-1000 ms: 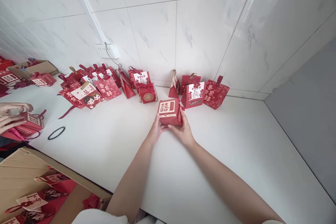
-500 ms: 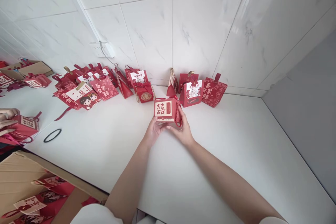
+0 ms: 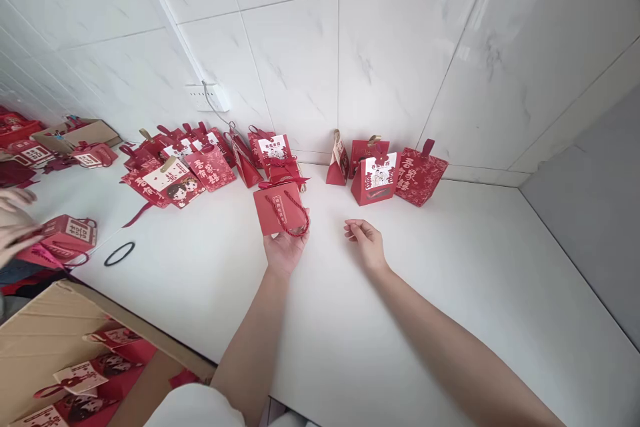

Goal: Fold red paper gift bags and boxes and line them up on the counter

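Observation:
My left hand grips a red gift box from below. The box is tilted, and its side with a twisted red rope handle and a small printed label faces me. A red ribbon lies along its top. To the right, my right hand is off the box, its fingers curled together with nothing visible in them. Behind the left hand's box stands another red box with a white printed tag, partly hidden. Nearest beyond my right hand is a red gift box with a white couple card.
More red gift bags line the tiled wall. A black ring lies on the white table. At the left, a co-worker's hands touch a red box. A cardboard carton with several red boxes stands at lower left.
My right hand has let go of the gift box and moved right. My left hand has moved slightly left with the box, turned so its rope-handle side shows.

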The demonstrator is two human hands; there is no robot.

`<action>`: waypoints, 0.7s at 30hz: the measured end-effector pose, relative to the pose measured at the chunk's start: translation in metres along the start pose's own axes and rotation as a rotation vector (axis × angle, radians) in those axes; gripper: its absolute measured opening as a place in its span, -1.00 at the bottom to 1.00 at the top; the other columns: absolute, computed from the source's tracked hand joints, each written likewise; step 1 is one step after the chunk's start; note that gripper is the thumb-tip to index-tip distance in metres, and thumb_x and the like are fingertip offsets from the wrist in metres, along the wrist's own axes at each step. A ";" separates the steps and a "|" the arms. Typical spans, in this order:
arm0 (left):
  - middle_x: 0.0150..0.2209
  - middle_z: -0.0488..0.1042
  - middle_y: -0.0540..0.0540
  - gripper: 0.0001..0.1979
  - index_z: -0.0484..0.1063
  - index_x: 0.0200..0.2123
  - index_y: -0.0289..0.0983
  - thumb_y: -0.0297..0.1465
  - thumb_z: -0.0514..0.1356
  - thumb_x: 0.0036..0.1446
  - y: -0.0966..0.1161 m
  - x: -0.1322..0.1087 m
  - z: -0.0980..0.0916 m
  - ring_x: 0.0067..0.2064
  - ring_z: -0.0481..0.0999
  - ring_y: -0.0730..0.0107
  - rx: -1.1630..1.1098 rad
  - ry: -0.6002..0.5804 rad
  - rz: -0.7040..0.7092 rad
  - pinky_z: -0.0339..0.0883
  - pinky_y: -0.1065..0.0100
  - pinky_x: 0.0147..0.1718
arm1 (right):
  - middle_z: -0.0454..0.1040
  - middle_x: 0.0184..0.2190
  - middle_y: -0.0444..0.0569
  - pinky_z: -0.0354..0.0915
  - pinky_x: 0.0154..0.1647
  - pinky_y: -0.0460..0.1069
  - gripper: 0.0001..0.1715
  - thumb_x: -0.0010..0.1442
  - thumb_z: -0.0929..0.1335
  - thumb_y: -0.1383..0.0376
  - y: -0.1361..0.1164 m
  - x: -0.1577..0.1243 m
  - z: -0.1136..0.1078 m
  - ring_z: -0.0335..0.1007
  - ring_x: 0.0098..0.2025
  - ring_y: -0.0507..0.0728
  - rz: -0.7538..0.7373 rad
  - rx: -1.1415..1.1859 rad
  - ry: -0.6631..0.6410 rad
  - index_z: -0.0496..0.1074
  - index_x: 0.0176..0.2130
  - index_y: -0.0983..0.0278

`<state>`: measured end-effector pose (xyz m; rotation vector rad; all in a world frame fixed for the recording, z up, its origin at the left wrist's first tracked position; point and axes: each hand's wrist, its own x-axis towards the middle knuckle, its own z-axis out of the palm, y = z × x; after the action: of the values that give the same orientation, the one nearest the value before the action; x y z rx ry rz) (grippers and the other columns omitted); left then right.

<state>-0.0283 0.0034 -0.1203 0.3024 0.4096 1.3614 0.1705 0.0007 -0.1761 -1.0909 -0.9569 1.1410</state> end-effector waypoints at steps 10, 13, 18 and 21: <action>0.11 0.32 -0.29 -0.46 0.24 0.16 -0.23 -0.18 0.07 0.12 0.003 -0.002 0.009 0.01 0.42 0.08 -0.045 -0.009 -0.082 0.44 0.23 -0.27 | 0.43 -0.38 -0.07 0.27 -0.25 0.01 -0.70 0.15 0.29 0.10 0.000 -0.001 0.000 0.35 -0.37 0.07 0.002 -0.028 -0.029 0.46 -0.24 0.24; 0.07 0.34 -0.31 -0.45 0.26 0.14 -0.26 -0.15 0.07 0.11 0.002 -0.002 0.009 -0.08 0.45 0.14 -0.020 -0.025 -0.095 0.42 0.24 -0.30 | 0.43 -0.39 -0.07 0.27 -0.26 0.01 -0.70 0.15 0.29 0.10 0.000 -0.001 0.001 0.35 -0.37 0.07 0.003 -0.034 -0.033 0.46 -0.23 0.25; 0.02 0.37 -0.29 -0.42 0.31 0.09 -0.24 -0.03 0.06 0.09 0.000 -0.003 0.009 -0.19 0.44 0.18 0.074 -0.048 -0.082 0.37 0.23 -0.35 | 0.43 -0.39 -0.07 0.27 -0.27 0.01 -0.68 0.15 0.29 0.09 0.000 -0.002 0.001 0.35 -0.37 0.07 -0.001 -0.051 -0.031 0.46 -0.23 0.24; -0.03 0.39 -0.25 -0.42 0.34 0.04 -0.23 0.02 0.05 0.07 -0.001 -0.003 0.007 -0.28 0.41 0.27 0.125 -0.091 -0.031 0.32 0.25 -0.36 | 0.43 -0.39 -0.07 0.27 -0.27 0.01 -0.68 0.14 0.29 0.09 0.000 -0.002 0.001 0.35 -0.37 0.08 0.000 -0.057 -0.033 0.46 -0.23 0.24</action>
<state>-0.0242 0.0001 -0.1141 0.4579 0.4228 1.2892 0.1692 -0.0010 -0.1764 -1.1204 -1.0200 1.1405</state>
